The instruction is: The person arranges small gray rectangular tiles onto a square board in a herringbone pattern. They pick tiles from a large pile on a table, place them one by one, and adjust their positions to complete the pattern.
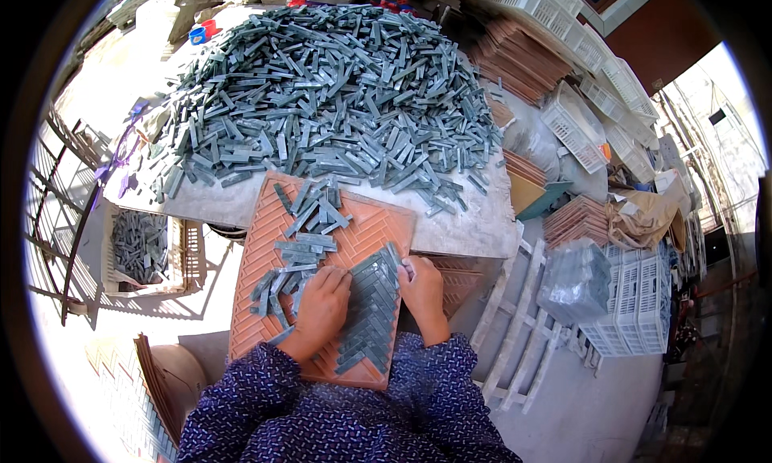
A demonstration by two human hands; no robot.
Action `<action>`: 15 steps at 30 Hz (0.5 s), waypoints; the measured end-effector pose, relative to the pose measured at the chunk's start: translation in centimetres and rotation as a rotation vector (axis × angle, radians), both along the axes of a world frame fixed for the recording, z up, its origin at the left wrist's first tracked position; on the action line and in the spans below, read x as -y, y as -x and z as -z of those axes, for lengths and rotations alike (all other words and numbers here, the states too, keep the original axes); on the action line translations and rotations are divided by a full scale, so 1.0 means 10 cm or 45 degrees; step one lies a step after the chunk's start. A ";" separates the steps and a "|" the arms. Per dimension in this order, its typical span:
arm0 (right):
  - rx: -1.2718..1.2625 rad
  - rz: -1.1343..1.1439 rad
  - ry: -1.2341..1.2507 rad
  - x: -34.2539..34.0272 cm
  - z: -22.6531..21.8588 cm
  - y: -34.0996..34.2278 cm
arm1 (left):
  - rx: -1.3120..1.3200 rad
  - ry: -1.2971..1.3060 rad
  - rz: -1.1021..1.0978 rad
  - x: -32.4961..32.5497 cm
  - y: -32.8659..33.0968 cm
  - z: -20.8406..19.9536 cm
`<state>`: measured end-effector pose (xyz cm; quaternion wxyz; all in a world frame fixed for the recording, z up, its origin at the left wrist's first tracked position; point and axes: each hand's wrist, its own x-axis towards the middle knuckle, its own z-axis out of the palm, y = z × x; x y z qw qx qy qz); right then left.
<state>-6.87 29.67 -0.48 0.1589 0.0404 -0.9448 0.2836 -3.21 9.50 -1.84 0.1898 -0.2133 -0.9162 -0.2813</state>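
An orange-brown tray point(257, 246) moulded with herringbone slots leans from the table edge toward my body. Grey-green stone strips point(371, 302) fill its right part in a herringbone pattern. Loose strips point(304, 246) lie in a small heap on its upper left. My left hand point(324, 306) is closed over the tray's middle, fingertips curled at the edge of the laid strips; whatever it holds is hidden. At the tray's right edge my right hand point(424, 294) is pinched beside the topmost laid strips. Anything between its fingers is too small to make out.
A big pile of stone strips point(322, 93) covers the table point(474, 230). Left below stands a crate point(178, 254) of strips. To the right are stacked brown trays point(519, 57), white crates point(635, 302), a plastic-wrapped bundle point(575, 282) and a pale slatted rack point(515, 318).
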 end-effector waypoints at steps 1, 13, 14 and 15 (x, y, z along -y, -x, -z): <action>0.011 -0.006 0.028 -0.02 0.00 0.00 | 0.005 0.001 0.002 0.00 0.00 0.00; 0.342 -0.014 0.111 -0.04 -0.07 0.22 | 0.025 -0.031 0.006 -0.01 -0.01 0.00; 0.384 -0.022 0.095 -0.05 -0.09 0.24 | 0.018 -0.025 0.001 -0.01 -0.02 0.01; 0.425 -0.030 0.078 -0.05 -0.10 0.27 | 0.011 -0.019 -0.003 -0.01 -0.02 0.02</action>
